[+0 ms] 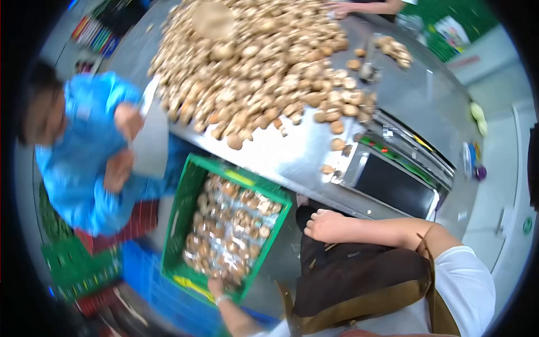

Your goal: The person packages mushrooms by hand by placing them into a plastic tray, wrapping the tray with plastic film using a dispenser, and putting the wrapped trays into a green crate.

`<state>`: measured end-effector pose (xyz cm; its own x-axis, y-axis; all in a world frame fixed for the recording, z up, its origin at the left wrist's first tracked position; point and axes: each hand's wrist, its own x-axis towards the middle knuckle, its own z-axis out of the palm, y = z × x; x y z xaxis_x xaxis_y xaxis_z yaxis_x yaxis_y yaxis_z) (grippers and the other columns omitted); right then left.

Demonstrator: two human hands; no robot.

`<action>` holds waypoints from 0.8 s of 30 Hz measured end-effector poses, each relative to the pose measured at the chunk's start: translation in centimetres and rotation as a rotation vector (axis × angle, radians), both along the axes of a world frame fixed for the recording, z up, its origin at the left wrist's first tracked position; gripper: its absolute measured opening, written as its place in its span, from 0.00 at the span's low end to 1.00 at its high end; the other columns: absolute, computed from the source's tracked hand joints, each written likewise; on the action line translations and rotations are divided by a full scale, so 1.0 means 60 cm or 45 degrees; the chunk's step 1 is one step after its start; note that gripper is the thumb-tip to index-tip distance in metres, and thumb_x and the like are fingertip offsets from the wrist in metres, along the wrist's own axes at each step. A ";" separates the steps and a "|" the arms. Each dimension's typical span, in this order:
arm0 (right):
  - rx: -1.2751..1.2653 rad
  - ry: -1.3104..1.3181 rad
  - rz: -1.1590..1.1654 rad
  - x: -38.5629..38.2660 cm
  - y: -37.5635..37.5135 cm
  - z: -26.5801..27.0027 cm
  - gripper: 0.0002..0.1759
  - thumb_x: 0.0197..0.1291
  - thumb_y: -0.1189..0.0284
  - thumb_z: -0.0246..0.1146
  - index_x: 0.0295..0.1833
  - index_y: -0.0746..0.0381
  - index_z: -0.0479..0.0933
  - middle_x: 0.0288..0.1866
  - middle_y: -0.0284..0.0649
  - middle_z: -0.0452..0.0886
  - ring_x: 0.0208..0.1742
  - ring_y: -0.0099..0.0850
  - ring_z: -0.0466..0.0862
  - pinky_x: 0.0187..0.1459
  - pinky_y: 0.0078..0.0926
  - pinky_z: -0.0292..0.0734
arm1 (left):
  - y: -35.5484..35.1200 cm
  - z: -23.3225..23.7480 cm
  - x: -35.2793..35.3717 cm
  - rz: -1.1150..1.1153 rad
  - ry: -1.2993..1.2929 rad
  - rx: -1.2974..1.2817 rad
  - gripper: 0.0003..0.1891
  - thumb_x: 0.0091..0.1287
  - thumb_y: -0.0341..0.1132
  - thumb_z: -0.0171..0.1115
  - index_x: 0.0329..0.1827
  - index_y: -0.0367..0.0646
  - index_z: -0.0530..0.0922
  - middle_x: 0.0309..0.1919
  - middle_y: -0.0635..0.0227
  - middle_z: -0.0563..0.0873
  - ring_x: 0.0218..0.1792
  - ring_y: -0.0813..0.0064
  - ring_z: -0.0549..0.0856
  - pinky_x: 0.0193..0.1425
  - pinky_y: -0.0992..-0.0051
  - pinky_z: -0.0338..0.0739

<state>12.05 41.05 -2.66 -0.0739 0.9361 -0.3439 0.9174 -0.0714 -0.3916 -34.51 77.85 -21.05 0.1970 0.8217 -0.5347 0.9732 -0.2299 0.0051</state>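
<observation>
A green plastic crate [178, 219] stands below the table's edge, holding packs of mushrooms [227, 224] under shiny clear film. My left hand [215, 287], with a pale band at the wrist, reaches over the crate's near corner and is at the nearest packs. Its fingers are blurred and partly hidden, so I cannot make out a grip. My right hand [323, 226] lies over the dark brown apron [359, 275] at my lap, fingers curled in and nothing seen in them.
Loose mushrooms [252, 73] cover much of the steel table [281, 151], with a round tan disc [213, 21] on top. A machine with a dark plate [393, 182] sits at right. A person in blue [90, 151] holds a white sheet [152, 140]; another person's hand [339, 8] is across.
</observation>
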 end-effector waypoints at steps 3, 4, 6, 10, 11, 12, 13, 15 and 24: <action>0.138 -0.039 -0.194 0.022 -0.061 0.012 0.06 0.57 0.70 0.61 0.40 0.58 0.79 0.35 0.34 0.81 0.43 0.33 0.83 0.43 0.32 0.75 | 0.012 0.093 0.153 -0.363 -0.132 0.204 0.20 0.67 0.43 0.65 0.49 0.32 0.83 0.43 0.42 0.87 0.44 0.48 0.87 0.49 0.58 0.80; 0.155 -0.041 -0.261 0.032 -0.084 0.022 0.06 0.58 0.70 0.60 0.39 0.58 0.79 0.35 0.34 0.81 0.42 0.33 0.83 0.43 0.32 0.75 | -0.005 0.146 0.259 -0.297 -0.518 -0.160 0.19 0.68 0.40 0.65 0.54 0.33 0.81 0.47 0.49 0.87 0.47 0.55 0.86 0.51 0.63 0.80; 0.224 -0.057 -0.403 0.063 -0.160 0.053 0.04 0.59 0.71 0.59 0.38 0.58 0.78 0.35 0.34 0.81 0.42 0.33 0.83 0.42 0.33 0.76 | -0.104 0.316 0.533 -0.280 -1.008 -0.733 0.20 0.69 0.35 0.64 0.61 0.36 0.78 0.52 0.60 0.85 0.53 0.68 0.84 0.55 0.70 0.78; 0.271 -0.054 -0.568 0.105 -0.276 0.093 0.05 0.62 0.69 0.60 0.38 0.58 0.77 0.35 0.35 0.81 0.43 0.35 0.83 0.43 0.35 0.77 | -0.224 0.401 0.851 -0.678 -1.270 -1.096 0.23 0.72 0.30 0.61 0.69 0.37 0.71 0.60 0.61 0.80 0.57 0.70 0.81 0.61 0.72 0.76; 0.322 0.005 -0.676 0.117 -0.307 0.104 0.06 0.63 0.68 0.60 0.39 0.59 0.77 0.36 0.36 0.81 0.44 0.37 0.83 0.44 0.36 0.77 | -0.251 0.396 0.925 -0.765 -1.301 -1.138 0.25 0.72 0.30 0.61 0.72 0.38 0.68 0.63 0.61 0.79 0.58 0.70 0.81 0.61 0.72 0.76; 0.377 0.066 -0.780 0.128 -0.339 0.115 0.07 0.64 0.67 0.61 0.40 0.59 0.77 0.37 0.37 0.81 0.45 0.38 0.83 0.46 0.38 0.77 | -0.292 0.397 0.999 -0.796 -1.383 -1.132 0.26 0.74 0.32 0.59 0.73 0.37 0.67 0.64 0.60 0.78 0.58 0.70 0.81 0.63 0.72 0.75; 0.431 0.132 -0.878 0.142 -0.371 0.128 0.08 0.65 0.65 0.61 0.41 0.59 0.78 0.38 0.38 0.81 0.46 0.39 0.83 0.47 0.39 0.78 | -0.341 0.402 1.071 -0.820 -1.463 -1.128 0.26 0.76 0.33 0.57 0.74 0.37 0.66 0.66 0.59 0.77 0.58 0.70 0.80 0.64 0.71 0.75; 0.367 0.301 -1.135 0.181 -0.435 0.161 0.16 0.68 0.63 0.62 0.56 0.59 0.79 0.50 0.40 0.84 0.54 0.42 0.82 0.57 0.39 0.77 | -0.409 0.394 1.208 -0.767 -1.458 -1.311 0.28 0.78 0.39 0.55 0.77 0.37 0.62 0.70 0.57 0.72 0.61 0.68 0.80 0.65 0.71 0.74; 0.861 0.582 -2.137 0.497 -0.658 0.078 0.14 0.66 0.70 0.64 0.55 0.62 0.80 0.49 0.41 0.87 0.51 0.34 0.86 0.54 0.33 0.79 | -0.632 0.211 1.727 -1.029 -1.254 -1.173 0.28 0.79 0.46 0.52 0.72 0.32 0.68 0.62 0.56 0.80 0.60 0.65 0.81 0.66 0.67 0.73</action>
